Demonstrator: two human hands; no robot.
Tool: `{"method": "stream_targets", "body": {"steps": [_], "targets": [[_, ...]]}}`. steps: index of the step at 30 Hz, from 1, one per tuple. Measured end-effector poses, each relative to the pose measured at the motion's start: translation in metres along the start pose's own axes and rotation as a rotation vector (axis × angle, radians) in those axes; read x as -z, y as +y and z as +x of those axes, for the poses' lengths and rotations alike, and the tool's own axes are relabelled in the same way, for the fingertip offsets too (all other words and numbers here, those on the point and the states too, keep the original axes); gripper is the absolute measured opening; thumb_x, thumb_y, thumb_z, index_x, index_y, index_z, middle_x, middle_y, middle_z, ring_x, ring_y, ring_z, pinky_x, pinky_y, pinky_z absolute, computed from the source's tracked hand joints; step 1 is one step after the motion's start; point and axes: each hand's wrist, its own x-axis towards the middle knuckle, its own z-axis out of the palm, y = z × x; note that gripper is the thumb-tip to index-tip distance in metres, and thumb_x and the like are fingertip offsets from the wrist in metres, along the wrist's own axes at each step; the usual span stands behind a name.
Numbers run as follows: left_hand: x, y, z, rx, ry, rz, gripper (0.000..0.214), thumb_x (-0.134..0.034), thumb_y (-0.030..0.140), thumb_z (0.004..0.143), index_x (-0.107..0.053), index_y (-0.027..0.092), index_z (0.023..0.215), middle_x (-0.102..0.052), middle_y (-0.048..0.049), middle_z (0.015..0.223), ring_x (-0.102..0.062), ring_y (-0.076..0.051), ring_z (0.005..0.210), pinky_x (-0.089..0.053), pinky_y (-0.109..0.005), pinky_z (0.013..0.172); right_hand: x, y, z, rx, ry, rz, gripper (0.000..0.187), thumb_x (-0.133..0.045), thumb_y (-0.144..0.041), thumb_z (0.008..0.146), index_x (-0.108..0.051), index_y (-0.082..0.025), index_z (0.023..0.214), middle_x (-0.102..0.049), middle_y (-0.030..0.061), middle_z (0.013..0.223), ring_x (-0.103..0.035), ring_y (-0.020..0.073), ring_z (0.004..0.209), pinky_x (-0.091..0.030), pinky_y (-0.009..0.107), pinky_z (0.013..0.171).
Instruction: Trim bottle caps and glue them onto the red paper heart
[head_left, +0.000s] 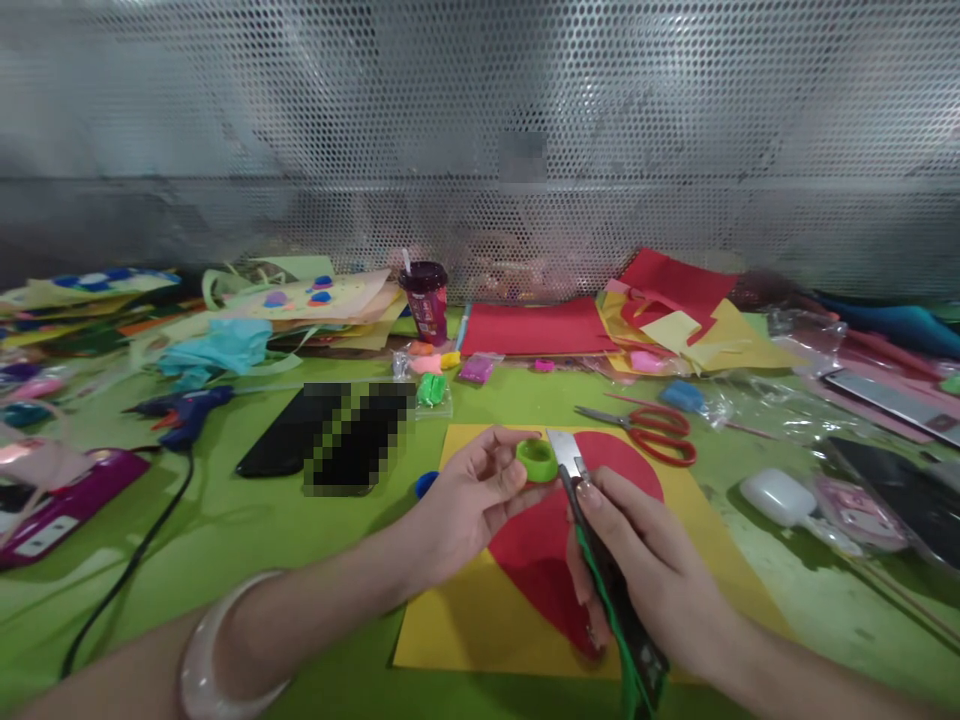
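Observation:
My left hand (469, 500) is closed in a pinch on a small green ring-shaped piece (537, 460). My right hand (649, 570) grips a green and black utility knife (600, 560), forefinger laid along its top. The knife's metal blade (564, 450) points up and touches the green piece's right side. Both hands hover over a yellow sheet (465, 620) with a large red heart shape (540, 550) lying on it. A pale bangle (214, 650) circles my left wrist.
Red-handled scissors (656, 432) lie right of the sheet. A blue glue gun (184, 412) with its black cord, two black phones (289, 440), a dark red cup (425, 298), coloured paper stacks (675, 310) and a white case (776, 497) crowd the green table (262, 520). A perforated metal wall (480, 150) stands behind.

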Motion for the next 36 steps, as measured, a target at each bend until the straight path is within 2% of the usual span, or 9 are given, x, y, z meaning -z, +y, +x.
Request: {"method": "stream_targets", "body": {"steps": [3, 7, 12, 17, 22, 26, 29, 33, 36], "targets": [[0.004, 0.004, 0.003, -0.062, -0.032, 0.267, 0.029, -0.080, 0.027, 0.069, -0.062, 0.019, 0.090, -0.064, 0.0012, 0.089, -0.063, -0.013, 0.086, -0.050, -0.032, 0.090, 0.002, -0.002, 0.000, 0.014, -0.016, -0.009, 0.041, -0.041, -0.061, 0.093, -0.036, -0.024, 0.077, -0.056, -0.0069, 0.053, -0.055, 0.0113, 0.036, -0.040, 0.017, 0.033], [0.017, 0.008, 0.010, -0.147, -0.058, 0.772, 0.026, -0.072, 0.024, 0.075, -0.054, 0.019, 0.094, -0.064, -0.0089, 0.112, -0.063, -0.020, 0.100, -0.047, -0.040, 0.094, 0.016, -0.012, 0.008, 0.073, 0.030, 0.029, 0.032, -0.044, -0.055, 0.094, -0.039, -0.023, 0.091, -0.058, -0.0066, 0.055, -0.055, 0.0121, 0.035, -0.041, 0.018, 0.033], [0.034, 0.010, 0.019, -0.281, -0.191, 1.314, 0.035, -0.064, 0.024, 0.080, -0.058, 0.022, 0.114, -0.062, -0.0126, 0.122, -0.055, -0.029, 0.118, -0.038, -0.049, 0.104, 0.033, -0.024, 0.015, 0.133, -0.117, 0.054, 0.032, -0.051, -0.041, 0.094, -0.038, -0.023, 0.118, -0.063, -0.0037, 0.073, -0.060, 0.0146, 0.042, -0.052, 0.026, 0.044], [0.021, 0.018, 0.011, -0.358, -0.199, 1.188, 0.043, -0.066, 0.030, 0.079, -0.059, 0.025, 0.122, -0.048, -0.0097, 0.142, -0.031, -0.027, 0.140, -0.021, -0.046, 0.115, 0.032, -0.020, 0.012, 0.140, -0.152, 0.007, 0.053, -0.053, -0.044, 0.092, -0.030, -0.022, 0.134, -0.063, -0.0015, 0.077, -0.058, 0.0125, 0.042, -0.049, 0.024, 0.040], [-0.007, 0.017, -0.004, -0.255, -0.140, 0.749, 0.015, -0.062, 0.032, 0.083, -0.070, 0.021, 0.088, -0.064, -0.0075, 0.121, -0.052, -0.023, 0.122, -0.034, -0.038, 0.106, 0.028, -0.016, 0.011, 0.108, -0.118, -0.245, 0.063, -0.045, -0.045, 0.096, -0.011, -0.028, 0.147, -0.062, -0.0023, 0.083, -0.057, 0.0093, 0.046, -0.047, 0.022, 0.045], [-0.011, 0.012, -0.005, -0.214, 0.051, 0.661, 0.013, -0.071, 0.029, 0.075, -0.067, 0.019, 0.066, -0.071, -0.0043, 0.085, -0.063, -0.021, 0.091, -0.044, -0.035, 0.090, 0.023, -0.016, 0.010, 0.152, -0.074, -0.362, 0.063, -0.042, -0.045, 0.096, -0.012, -0.025, 0.148, -0.058, -0.0047, 0.075, -0.056, 0.0098, 0.046, -0.049, 0.024, 0.048], [-0.008, 0.017, -0.004, -0.252, 0.107, 0.603, 0.012, -0.072, 0.029, 0.074, -0.068, 0.019, 0.067, -0.072, -0.0035, 0.084, -0.063, -0.019, 0.084, -0.046, -0.033, 0.084, 0.026, -0.020, 0.011, 0.176, -0.051, -0.326, 0.064, -0.045, -0.045, 0.094, -0.016, -0.024, 0.147, -0.057, -0.0050, 0.071, -0.055, 0.0110, 0.044, -0.048, 0.024, 0.045], [-0.009, 0.029, -0.008, -0.307, 0.115, 0.821, 0.019, -0.059, 0.030, 0.084, -0.071, 0.020, 0.073, -0.073, -0.0052, 0.085, -0.065, -0.019, 0.081, -0.048, -0.032, 0.079, 0.044, -0.028, 0.022, 0.177, 0.096, -0.244, 0.060, -0.046, -0.044, 0.092, -0.020, -0.024, 0.142, -0.060, -0.0034, 0.075, -0.056, 0.0127, 0.041, -0.049, 0.026, 0.043], [-0.007, 0.031, -0.027, -0.370, -0.101, 1.265, 0.024, -0.052, 0.022, 0.087, -0.070, 0.019, 0.071, -0.072, -0.0054, 0.079, -0.065, -0.018, 0.076, -0.048, -0.030, 0.076, 0.060, -0.027, 0.035, 0.120, 0.201, -0.308, 0.047, -0.038, -0.035, 0.094, -0.024, -0.020, 0.137, -0.059, -0.0040, 0.072, -0.055, 0.0113, 0.040, -0.047, 0.023, 0.041]]}}
